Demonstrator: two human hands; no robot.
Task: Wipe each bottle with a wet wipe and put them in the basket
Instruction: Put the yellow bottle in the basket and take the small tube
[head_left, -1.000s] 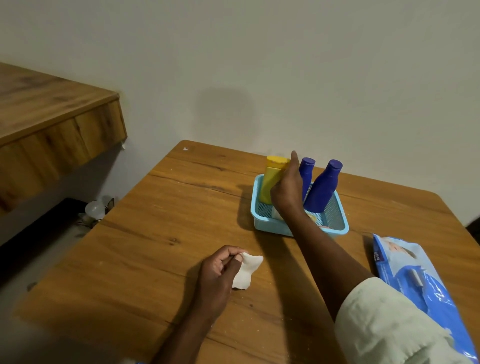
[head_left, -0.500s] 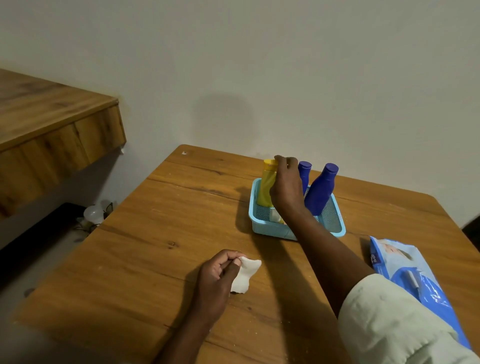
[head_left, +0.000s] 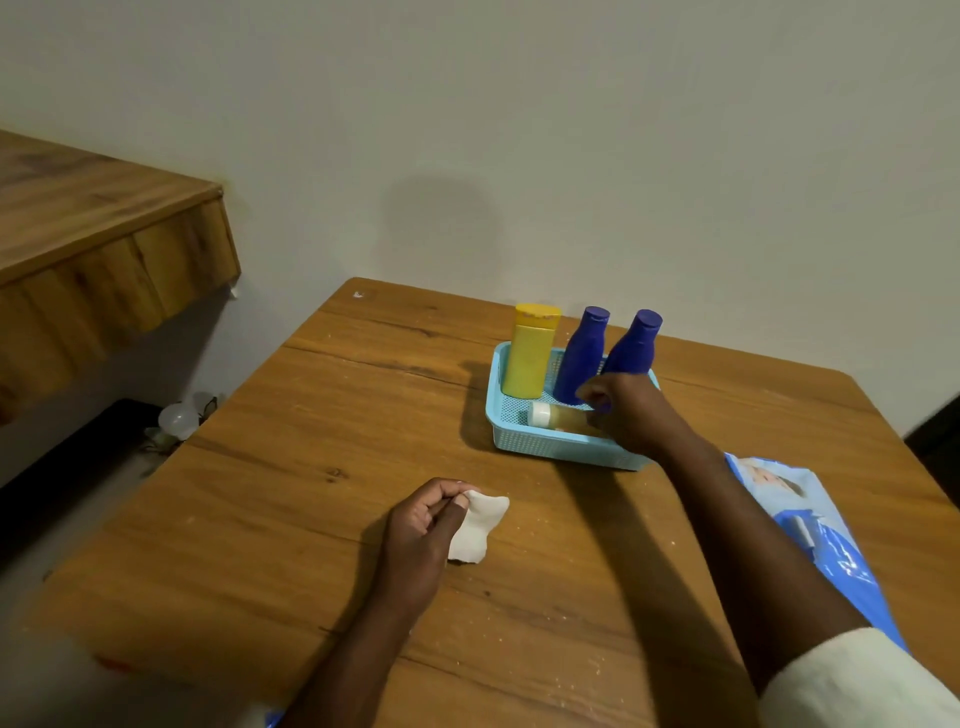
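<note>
The table is brown wood with dark grain lines, and looks smooth. The light blue basket is plastic with tiny holes. The wipes pack is shiny blue plastic.

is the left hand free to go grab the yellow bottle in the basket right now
Probably not yet. The left hand pinches the wipe, so it is occupied. The path looks free: bare table lies between it and the yellow bottle, upright at the basket's left end.
</note>
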